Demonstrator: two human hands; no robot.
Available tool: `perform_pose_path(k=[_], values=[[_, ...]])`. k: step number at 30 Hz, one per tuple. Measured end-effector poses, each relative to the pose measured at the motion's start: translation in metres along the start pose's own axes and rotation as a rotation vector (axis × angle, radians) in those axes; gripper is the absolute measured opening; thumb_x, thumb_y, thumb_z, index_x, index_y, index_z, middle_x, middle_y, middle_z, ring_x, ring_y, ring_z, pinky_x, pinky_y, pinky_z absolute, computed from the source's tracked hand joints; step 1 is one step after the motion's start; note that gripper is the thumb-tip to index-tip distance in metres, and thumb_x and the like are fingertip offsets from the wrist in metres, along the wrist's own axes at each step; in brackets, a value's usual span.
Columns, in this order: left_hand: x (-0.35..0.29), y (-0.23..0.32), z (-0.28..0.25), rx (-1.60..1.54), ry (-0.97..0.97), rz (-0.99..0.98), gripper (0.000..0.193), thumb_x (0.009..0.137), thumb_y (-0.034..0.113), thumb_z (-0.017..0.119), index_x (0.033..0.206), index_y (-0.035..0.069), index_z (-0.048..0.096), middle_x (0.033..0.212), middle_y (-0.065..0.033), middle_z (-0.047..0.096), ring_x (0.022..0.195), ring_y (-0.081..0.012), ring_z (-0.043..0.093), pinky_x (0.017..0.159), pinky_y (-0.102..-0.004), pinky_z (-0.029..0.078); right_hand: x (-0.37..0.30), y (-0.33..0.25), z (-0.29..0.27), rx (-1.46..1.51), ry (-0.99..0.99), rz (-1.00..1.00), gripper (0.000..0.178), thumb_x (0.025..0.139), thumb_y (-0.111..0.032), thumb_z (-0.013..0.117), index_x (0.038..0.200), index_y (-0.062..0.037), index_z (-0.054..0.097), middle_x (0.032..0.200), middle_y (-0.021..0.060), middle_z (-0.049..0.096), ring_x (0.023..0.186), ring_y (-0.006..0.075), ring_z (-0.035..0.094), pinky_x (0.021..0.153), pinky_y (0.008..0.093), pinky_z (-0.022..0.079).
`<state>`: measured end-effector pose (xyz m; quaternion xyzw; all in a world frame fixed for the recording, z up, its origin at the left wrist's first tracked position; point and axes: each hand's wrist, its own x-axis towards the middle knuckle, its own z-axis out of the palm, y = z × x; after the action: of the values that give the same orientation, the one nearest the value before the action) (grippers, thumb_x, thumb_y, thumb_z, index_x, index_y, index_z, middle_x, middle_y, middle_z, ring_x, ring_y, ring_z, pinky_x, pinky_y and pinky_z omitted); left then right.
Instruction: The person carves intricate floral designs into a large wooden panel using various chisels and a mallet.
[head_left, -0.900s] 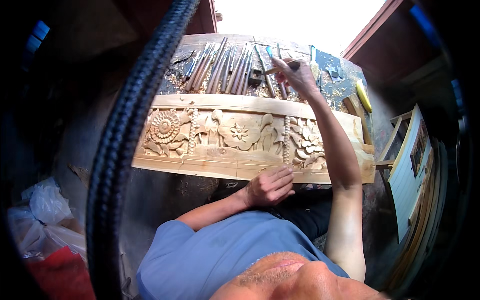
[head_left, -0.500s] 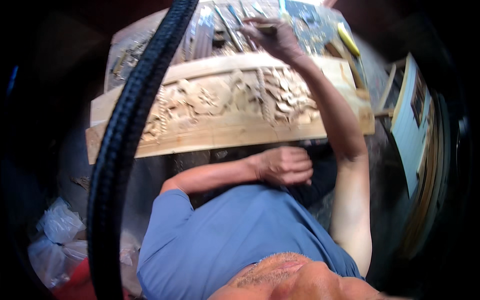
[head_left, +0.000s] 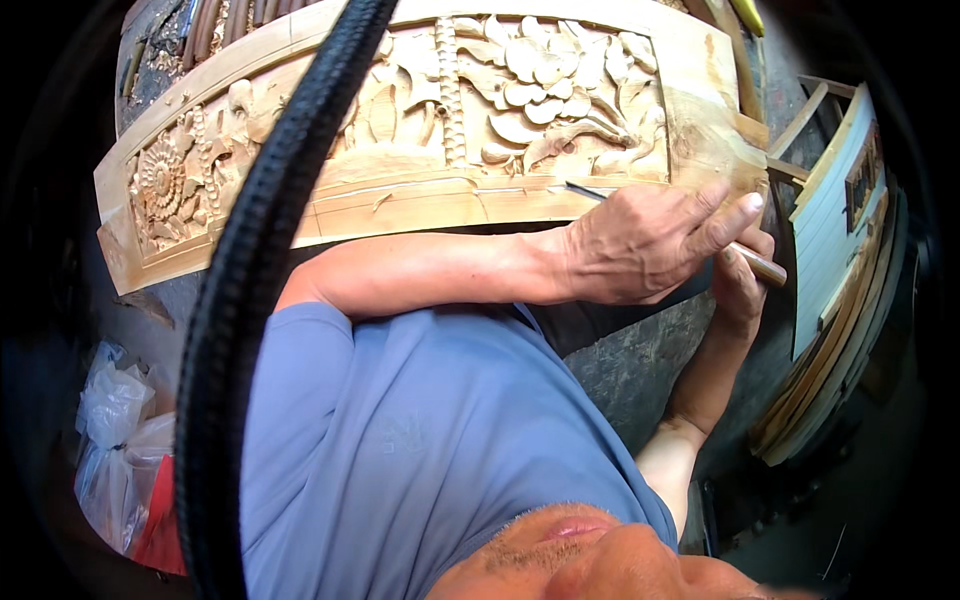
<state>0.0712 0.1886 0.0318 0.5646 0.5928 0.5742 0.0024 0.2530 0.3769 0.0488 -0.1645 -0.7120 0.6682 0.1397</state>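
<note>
chisel in both hands, tip at the carved panel

The long, pale-yellow wooden panel is bearing a carved flower-and-leaf pattern; the slim tool is pairing a dark blade with a light-brown handle.

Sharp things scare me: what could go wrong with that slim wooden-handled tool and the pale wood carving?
The slim, brown wooden-handled chisel might skid, letting its dark blade scratch the pale, flower-carved wooden panel. The bare left hand is close behind that blade, so sliding forward could cut it.
</note>
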Motion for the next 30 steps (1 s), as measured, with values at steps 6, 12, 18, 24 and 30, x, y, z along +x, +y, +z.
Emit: perform_pose_path(k=[6,12,18,24,30], values=[[0.013,0.001,-0.003,0.030,-0.161,-0.162,0.100,0.086,0.027,0.086,0.169,0.000,0.036,0.121,-0.0180,0.065,0.084,-0.0274,0.071,0.067,-0.0362,0.058,0.014,0.004,-0.025,0.235,-0.084,0.090,0.054,0.113,-0.049,0.058,0.132,0.0014,0.063,0.127,0.0172,0.071,0.119,0.0257,0.067,0.108,0.0427,0.050],[0.004,-0.018,0.014,0.044,0.066,-0.120,0.104,0.078,0.038,0.089,0.166,0.004,0.044,0.126,-0.0135,0.063,0.084,-0.0236,0.068,0.066,-0.0350,0.057,0.056,-0.030,-0.013,-0.064,-0.150,0.256,0.035,0.102,-0.018,0.066,0.128,0.0046,0.069,0.124,0.0182,0.075,0.115,0.0249,0.070,0.105,0.0405,0.053],[-0.004,-0.017,0.018,0.237,0.100,-0.076,0.095,0.079,0.037,0.086,0.162,0.009,0.050,0.132,-0.0134,0.063,0.084,-0.0201,0.066,0.065,-0.0329,0.056,0.073,-0.032,-0.012,-0.046,-0.246,0.144,0.032,0.101,-0.016,0.068,0.127,0.0031,0.069,0.128,0.0192,0.075,0.115,0.0239,0.073,0.103,0.0374,0.056],[-0.002,-0.017,0.028,0.241,0.133,-0.053,0.090,0.081,0.037,0.084,0.161,0.010,0.053,0.132,-0.0129,0.065,0.081,-0.0197,0.066,0.065,-0.0326,0.056,0.078,-0.050,-0.024,-0.302,-0.344,0.068,0.030,0.102,-0.016,0.067,0.127,0.0005,0.068,0.126,0.0146,0.076,0.111,0.0213,0.071,0.101,0.0367,0.054],[-0.001,-0.016,0.023,0.280,0.131,-0.084,0.087,0.081,0.037,0.083,0.159,0.011,0.054,0.130,-0.0105,0.066,0.080,-0.0188,0.065,0.066,-0.0324,0.056,0.081,-0.058,-0.013,-0.398,-0.309,0.102,0.029,0.102,-0.021,0.065,0.121,0.0005,0.071,0.124,0.0121,0.072,0.114,0.0219,0.065,0.106,0.0378,0.048]])
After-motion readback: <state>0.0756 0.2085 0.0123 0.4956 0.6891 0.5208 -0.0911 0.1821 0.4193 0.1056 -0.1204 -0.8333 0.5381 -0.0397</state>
